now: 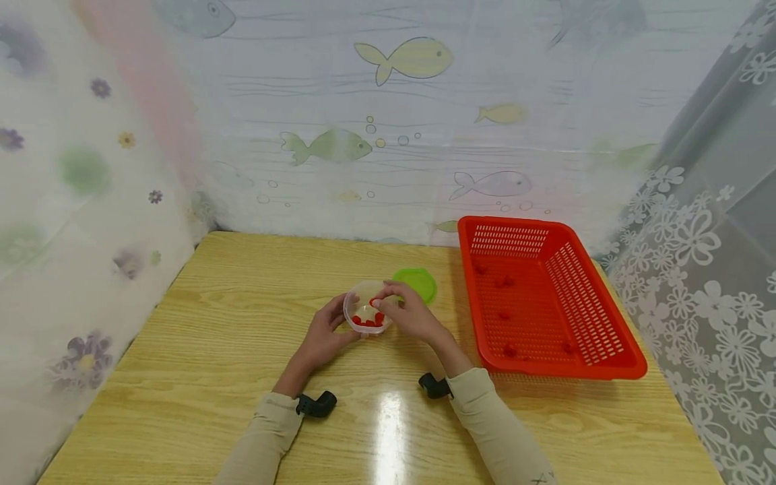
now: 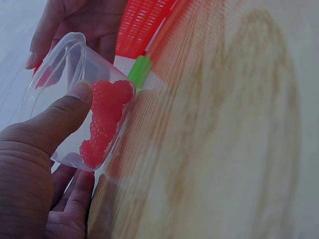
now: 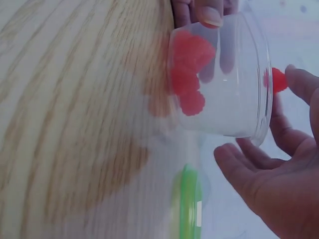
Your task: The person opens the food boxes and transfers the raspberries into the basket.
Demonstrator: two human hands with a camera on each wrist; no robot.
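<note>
My left hand (image 1: 322,338) grips a clear plastic container (image 3: 237,109) by its side, thumb on the wall and fingers beneath in the left wrist view. Several red raspberries (image 2: 103,117) lie on the container's bottom, seen through the wall. Between thumb and fingertip my right hand (image 1: 417,318) pinches another raspberry (image 3: 280,80), held at the container's open rim. The right hand's other fingers lie close along the outside of the container. Just behind that hand, a green lid (image 1: 421,281) rests on the table.
A red perforated basket (image 1: 475,306) stands at the right of the wooden table (image 1: 230,350), with several raspberries (image 1: 510,350) scattered on its floor. A fish-patterned curtain (image 1: 327,195) hangs along the table's far edge, and a flowered one (image 1: 79,269) along the left.
</note>
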